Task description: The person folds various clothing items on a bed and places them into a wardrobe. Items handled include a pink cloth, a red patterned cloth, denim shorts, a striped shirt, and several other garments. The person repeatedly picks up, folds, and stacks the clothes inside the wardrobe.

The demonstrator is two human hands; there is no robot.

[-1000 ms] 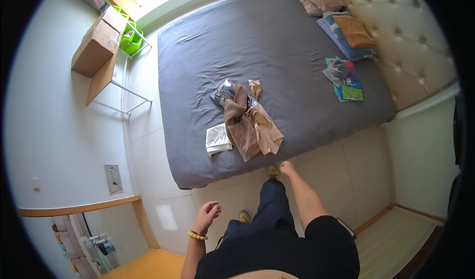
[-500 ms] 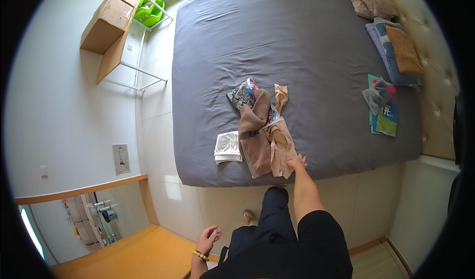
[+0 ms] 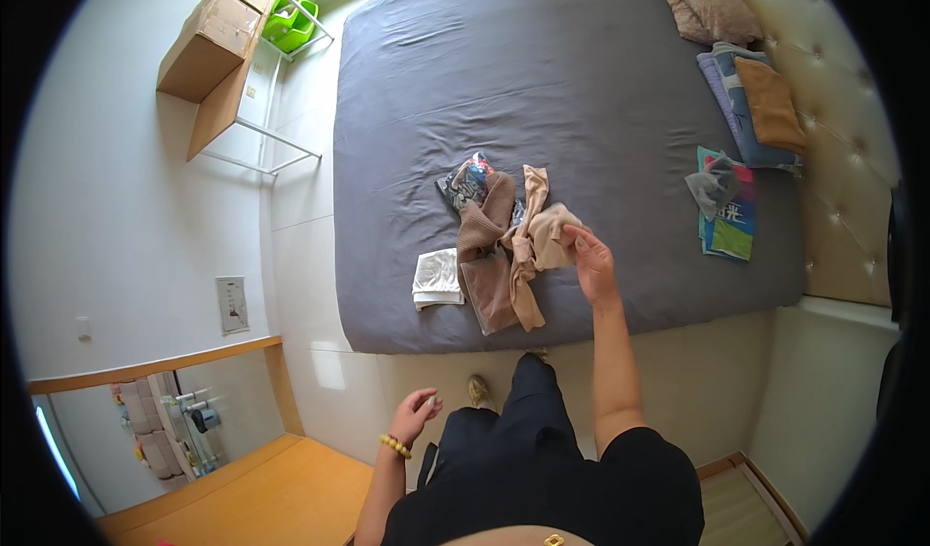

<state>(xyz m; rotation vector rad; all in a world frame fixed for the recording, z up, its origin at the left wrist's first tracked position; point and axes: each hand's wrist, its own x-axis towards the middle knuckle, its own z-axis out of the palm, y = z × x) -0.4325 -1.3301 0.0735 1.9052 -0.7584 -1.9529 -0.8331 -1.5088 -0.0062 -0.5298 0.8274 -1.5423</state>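
A small pile of clothes lies near the front edge of a grey bed [image 3: 581, 81]. My right hand [image 3: 592, 260] reaches over that edge and pinches a beige garment [image 3: 552, 238], lifting its end off the pile. Beside it lie a brown ribbed garment [image 3: 486, 255], a folded white cloth [image 3: 438, 279] and a dark patterned piece [image 3: 467, 182]. My left hand [image 3: 415, 415] hangs by my hip with fingers loosely apart, holding nothing; a beaded bracelet is on its wrist.
At the bed's right side are colourful booklets with a grey cloth [image 3: 727, 207], folded blue and orange textiles [image 3: 756, 100] and a pillow [image 3: 707, 3]. A cardboard box [image 3: 208, 37] on a wooden shelf and green bins [image 3: 291, 18] stand far left. Wooden flooring lies behind me.
I have stepped closer to the bed. My right hand moved from the bed's edge onto the pile and took hold of the beige garment. My left hand stayed low at my side.
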